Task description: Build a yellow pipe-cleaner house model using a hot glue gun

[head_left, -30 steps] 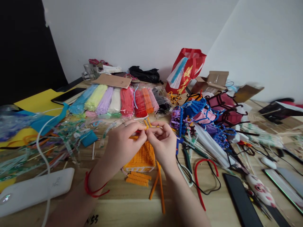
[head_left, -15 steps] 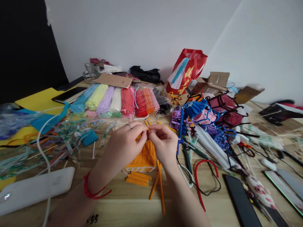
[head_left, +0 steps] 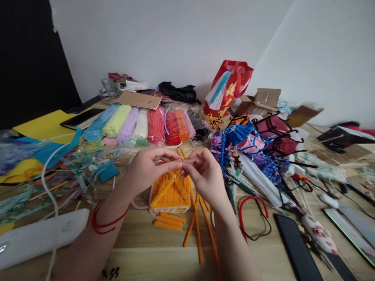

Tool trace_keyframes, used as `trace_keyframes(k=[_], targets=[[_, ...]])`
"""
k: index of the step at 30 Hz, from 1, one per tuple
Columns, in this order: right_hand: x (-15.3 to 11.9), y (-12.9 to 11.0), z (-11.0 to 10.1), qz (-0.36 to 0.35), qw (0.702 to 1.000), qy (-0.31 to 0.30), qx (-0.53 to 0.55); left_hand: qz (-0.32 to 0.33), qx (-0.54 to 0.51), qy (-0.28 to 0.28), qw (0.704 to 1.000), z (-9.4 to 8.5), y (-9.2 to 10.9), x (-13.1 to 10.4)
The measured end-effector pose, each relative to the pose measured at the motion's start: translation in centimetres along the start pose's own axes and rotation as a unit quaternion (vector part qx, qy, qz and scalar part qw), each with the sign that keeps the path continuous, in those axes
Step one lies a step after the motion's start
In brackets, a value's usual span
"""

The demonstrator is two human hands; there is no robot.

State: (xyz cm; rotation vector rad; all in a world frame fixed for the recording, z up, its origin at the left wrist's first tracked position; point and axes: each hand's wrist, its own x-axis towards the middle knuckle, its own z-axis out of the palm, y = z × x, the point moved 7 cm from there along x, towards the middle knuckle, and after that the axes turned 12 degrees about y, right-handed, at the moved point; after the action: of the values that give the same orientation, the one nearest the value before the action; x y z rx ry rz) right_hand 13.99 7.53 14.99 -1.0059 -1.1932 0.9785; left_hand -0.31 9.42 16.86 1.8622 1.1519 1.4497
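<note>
My left hand (head_left: 152, 169) and my right hand (head_left: 206, 175) meet fingertip to fingertip above an orange fuzzy house-like piece (head_left: 171, 191) with a white-trimmed base. Both are closed in a pinch; between the tips is something small, apparently part of an orange pipe cleaner, mostly covered by the fingers. Several long orange pipe cleaners (head_left: 198, 234) run under my right hand toward the front. Just before the orange piece lie short coiled orange strips (head_left: 168, 221).
Bundles of coloured pipe cleaners (head_left: 142, 125) lie behind. To the right are blue and pink fuzzy pieces (head_left: 252, 138), a red wire (head_left: 241, 207) and a black phone (head_left: 295, 246). A white power bank (head_left: 43, 230) with a cable lies left; a red bag (head_left: 228, 88) stands behind.
My hands have shifted slightly and their fingers have spread a little, uncovering more of the orange piece. Another long orange strand now shows beside my right forearm. The view has moved slightly.
</note>
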Motion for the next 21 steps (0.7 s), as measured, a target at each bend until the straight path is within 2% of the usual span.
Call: trace_keyframes(k=[3,5,10,14,21], targets=[[-0.1,-0.4,-0.4,-0.050,0.998,0.012,-0.048,0.042,0.040,0.014,0.998,-0.2,0.8,-0.1],[0.0,-0.6,-0.4,-0.050,0.998,0.015,-0.034,0.062,0.066,0.046,0.995,-0.6,1.5,-0.2],[0.2,-0.2,0.5,0.071,0.995,-0.007,0.074,0.072,0.047,0.123,0.989,-1.4,2.3,-0.6],[0.2,0.2,1.2,0.106,0.988,-0.023,0.111,0.066,-0.019,0.111,0.991,-0.8,2.2,-0.7],[0.2,0.2,1.2,0.085,0.988,-0.018,0.126,0.041,-0.030,0.102,0.994,-0.5,1.9,-0.8]])
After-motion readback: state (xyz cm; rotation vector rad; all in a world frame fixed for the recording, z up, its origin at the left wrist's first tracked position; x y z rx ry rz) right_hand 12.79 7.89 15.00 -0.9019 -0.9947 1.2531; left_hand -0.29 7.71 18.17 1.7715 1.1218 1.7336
